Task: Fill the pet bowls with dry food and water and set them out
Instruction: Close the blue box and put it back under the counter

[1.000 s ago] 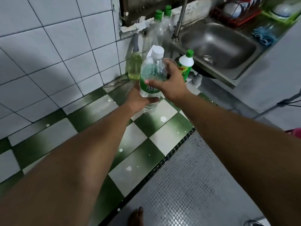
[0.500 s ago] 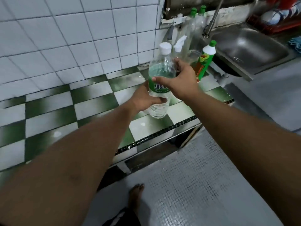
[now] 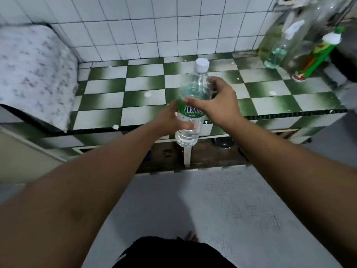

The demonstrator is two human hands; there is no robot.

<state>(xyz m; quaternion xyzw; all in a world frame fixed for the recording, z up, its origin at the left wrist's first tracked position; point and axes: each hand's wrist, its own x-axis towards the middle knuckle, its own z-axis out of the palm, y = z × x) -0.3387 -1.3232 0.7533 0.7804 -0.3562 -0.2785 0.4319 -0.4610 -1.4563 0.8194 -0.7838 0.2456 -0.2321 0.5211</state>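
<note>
A clear plastic water bottle [image 3: 195, 88] with a white cap and a green label hangs upright in front of the counter's front edge, about half full. My left hand [image 3: 170, 120] grips its lower part from the left, fingers wrapped round below the label. My right hand [image 3: 218, 101] grips it at the label from the right, thumb across the front. No pet bowl is in view.
The green and white checkered counter [image 3: 143, 101] runs below a white tiled wall. Several bottles [image 3: 301, 49] stand blurred at its right end. A patterned white block [image 3: 32, 74] sits at the left. Grey floor and my bare foot [image 3: 191, 236] lie below.
The view has swung left and back from the sink, which is now out of frame. Both hands have carried the bottle off the counter toward its front edge, keeping the same grip.
</note>
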